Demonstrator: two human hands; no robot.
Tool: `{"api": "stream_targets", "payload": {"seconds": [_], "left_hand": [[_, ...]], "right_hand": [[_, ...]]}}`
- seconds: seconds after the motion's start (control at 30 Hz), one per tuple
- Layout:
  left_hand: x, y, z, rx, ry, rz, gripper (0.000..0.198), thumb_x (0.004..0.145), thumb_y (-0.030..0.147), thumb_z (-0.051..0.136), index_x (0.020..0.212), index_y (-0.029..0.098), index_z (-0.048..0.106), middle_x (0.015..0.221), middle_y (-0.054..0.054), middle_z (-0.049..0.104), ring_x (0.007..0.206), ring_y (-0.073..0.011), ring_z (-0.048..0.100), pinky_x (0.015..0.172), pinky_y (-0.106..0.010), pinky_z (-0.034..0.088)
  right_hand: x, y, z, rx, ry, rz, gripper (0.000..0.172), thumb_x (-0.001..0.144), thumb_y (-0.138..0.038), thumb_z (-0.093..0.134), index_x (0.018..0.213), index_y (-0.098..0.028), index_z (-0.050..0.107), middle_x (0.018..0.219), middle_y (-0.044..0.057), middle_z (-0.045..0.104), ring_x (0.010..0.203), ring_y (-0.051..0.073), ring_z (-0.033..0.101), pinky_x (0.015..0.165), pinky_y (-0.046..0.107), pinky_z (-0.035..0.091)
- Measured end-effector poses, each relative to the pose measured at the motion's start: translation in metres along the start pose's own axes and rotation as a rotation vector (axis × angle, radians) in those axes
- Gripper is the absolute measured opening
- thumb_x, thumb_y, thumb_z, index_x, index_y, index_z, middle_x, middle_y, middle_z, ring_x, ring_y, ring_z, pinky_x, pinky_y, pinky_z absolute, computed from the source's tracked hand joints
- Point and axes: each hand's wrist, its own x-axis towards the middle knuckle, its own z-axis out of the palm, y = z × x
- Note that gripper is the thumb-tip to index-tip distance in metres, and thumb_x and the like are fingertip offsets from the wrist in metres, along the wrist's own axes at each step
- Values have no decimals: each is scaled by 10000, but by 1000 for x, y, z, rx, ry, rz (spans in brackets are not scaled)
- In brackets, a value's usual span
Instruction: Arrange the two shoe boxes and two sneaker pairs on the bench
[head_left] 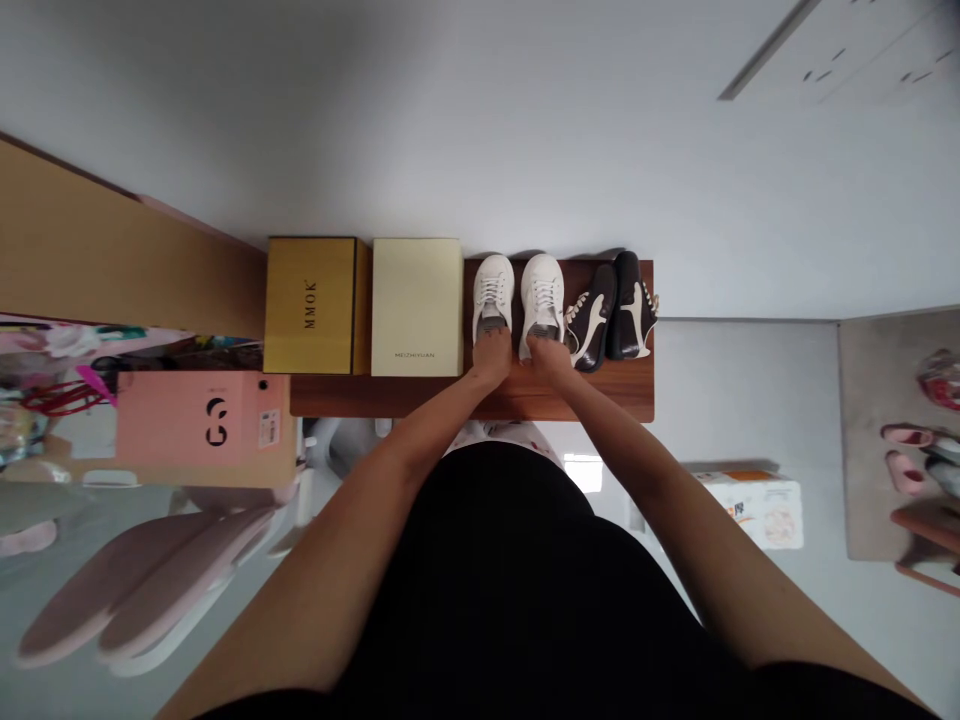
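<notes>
Two white lace-up sneakers stand side by side on a brown wooden shelf (420, 397), toes toward the wall. My left hand (492, 357) grips the heel of the left white sneaker (493, 285), fingers partly inside its opening. The heel of the right white sneaker (543, 285) is held the same way by my right hand (548, 360). Both hands hide the sneakers' heels. Just to the right lies a dark shoe with cream trim (595, 318), leaning against its mate, another dark shoe (628, 305) with cream laces.
Left of the sneakers stand a cream box (417, 310) and a gold box (311, 305). A pink box (199, 420) sits beside cluttered items at far left, above a pair of pink slippers (172, 575). A white package (757, 508) is on the floor at right.
</notes>
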Motion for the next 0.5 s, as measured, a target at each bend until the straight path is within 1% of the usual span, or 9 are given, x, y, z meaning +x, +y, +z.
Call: {"api": "stream_targets", "payload": {"seconds": [0.23, 0.4, 0.5], "left_hand": [[8, -3, 12, -18, 22, -4, 353, 996, 165, 451, 1316, 67, 562, 1242, -207, 656, 1209, -307, 634, 1045, -413, 501], [15, -1, 17, -13, 13, 4, 340, 986, 168, 475, 1296, 56, 560, 1229, -201, 653, 1201, -293, 633, 1035, -389, 506], [16, 0, 17, -12, -14, -12, 344, 1004, 137, 397, 1292, 57, 566, 1236, -202, 654, 1206, -282, 634, 1036, -379, 502]], "right_hand": [[7, -8, 4, -13, -7, 9, 320, 1004, -292, 512, 1282, -155, 594, 1198, 196, 701, 1101, 295, 699, 923, 373, 535], [18, -12, 7, -16, -37, 18, 335, 1012, -277, 493, 1308, -151, 589, 1206, 208, 698, 1119, 300, 694, 946, 385, 531], [24, -14, 10, -10, -45, 11, 334, 999, -234, 506, 1311, -152, 592, 1224, 209, 694, 1136, 308, 686, 951, 387, 524]]}}
